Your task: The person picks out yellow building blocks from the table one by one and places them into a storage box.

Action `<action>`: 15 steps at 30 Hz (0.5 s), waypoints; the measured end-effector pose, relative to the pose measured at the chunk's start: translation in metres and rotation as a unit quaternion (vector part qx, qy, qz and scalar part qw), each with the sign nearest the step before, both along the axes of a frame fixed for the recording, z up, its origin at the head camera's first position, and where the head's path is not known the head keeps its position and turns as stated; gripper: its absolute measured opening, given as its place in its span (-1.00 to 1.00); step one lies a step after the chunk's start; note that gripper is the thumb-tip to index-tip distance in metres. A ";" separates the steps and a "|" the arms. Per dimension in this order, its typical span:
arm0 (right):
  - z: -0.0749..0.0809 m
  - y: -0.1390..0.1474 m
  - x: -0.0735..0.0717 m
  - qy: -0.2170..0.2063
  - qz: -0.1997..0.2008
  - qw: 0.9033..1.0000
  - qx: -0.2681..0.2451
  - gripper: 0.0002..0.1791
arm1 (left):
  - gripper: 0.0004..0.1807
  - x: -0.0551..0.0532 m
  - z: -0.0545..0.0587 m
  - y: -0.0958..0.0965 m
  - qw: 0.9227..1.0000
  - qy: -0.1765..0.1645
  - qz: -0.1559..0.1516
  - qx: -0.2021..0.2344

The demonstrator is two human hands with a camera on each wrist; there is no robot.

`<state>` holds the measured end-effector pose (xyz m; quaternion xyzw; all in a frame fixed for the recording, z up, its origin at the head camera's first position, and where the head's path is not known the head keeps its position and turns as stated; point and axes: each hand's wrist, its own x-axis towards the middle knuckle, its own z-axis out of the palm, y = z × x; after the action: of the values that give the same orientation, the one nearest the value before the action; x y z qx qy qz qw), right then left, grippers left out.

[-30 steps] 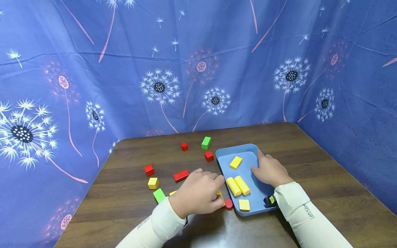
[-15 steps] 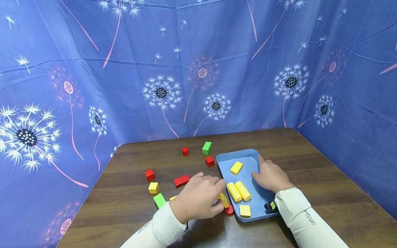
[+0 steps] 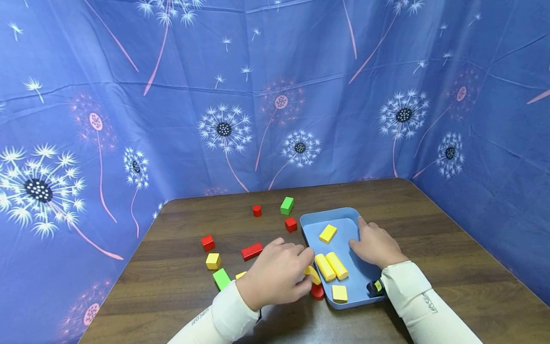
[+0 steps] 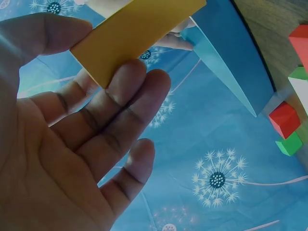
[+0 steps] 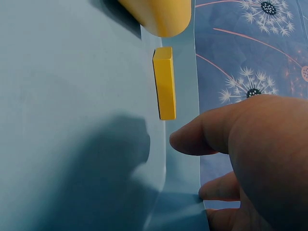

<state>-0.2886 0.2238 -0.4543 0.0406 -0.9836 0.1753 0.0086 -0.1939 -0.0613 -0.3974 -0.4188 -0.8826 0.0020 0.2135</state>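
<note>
My left hand (image 3: pixel 279 274) pinches a yellow rectangular block (image 4: pixel 137 36) between thumb and fingertips, just left of the blue tray (image 3: pixel 351 289). In the head view that block overlaps a red round block (image 3: pixel 317 292) beside the tray wall. On the tray's far right side my right hand (image 3: pixel 375 244) grips the rim, thumb (image 5: pixel 192 142) inside and the other fingers outside. Two yellow cylinders (image 3: pixel 331 266), a yellow rectangular block (image 3: pixel 328 234) and a yellow squarish block (image 3: pixel 339 293) lie in the tray.
Left of the tray lie a red bar (image 3: pixel 252 251), red cubes (image 3: pixel 208 243) (image 3: pixel 290 224), a small red cylinder (image 3: pixel 257 210), green blocks (image 3: pixel 287 205) (image 3: pixel 221 278) and a yellow cube (image 3: pixel 213 261). Another yellow piece (image 3: pixel 240 275) is mostly hidden by my left hand. Dandelion-patterned cloth (image 3: pixel 258 95) hangs behind the table.
The yellow block in my left hand has shifted slightly right, toward the tray's wall. My right hand has stayed at the rim. The head view has tilted up a little.
</note>
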 end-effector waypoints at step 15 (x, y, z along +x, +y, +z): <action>-0.001 0.001 0.000 0.002 -0.003 1.000 -0.003 -0.06 | -0.78 0.004 0.004 0.001 0.996 0.064 0.004 0.055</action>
<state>-0.2883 0.2250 -0.4553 0.0384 -0.9832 0.1779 0.0109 -0.1895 -0.0603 -0.3939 -0.4018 -0.8678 -0.0187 0.2918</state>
